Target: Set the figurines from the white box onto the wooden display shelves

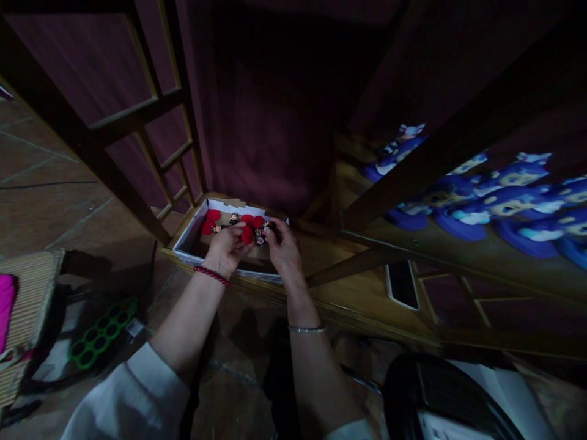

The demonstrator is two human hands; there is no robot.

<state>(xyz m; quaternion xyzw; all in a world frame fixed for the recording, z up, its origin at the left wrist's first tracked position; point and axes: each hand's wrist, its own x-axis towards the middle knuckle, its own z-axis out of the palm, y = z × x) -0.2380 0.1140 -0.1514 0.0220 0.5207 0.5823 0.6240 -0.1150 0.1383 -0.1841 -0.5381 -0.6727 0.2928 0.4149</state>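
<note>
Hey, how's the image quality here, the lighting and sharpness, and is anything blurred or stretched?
Head view: dim overall, the backdrop sinking to near black at upper middle; head view: blue figurines at right look smeared and stretched; head view: white box, left hand and right hand read more clearly, though the small figures lack fine detail.

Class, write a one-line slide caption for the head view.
A left hand and right hand handle small red-and-black figurines inside an open box on a wooden shelf.
</note>
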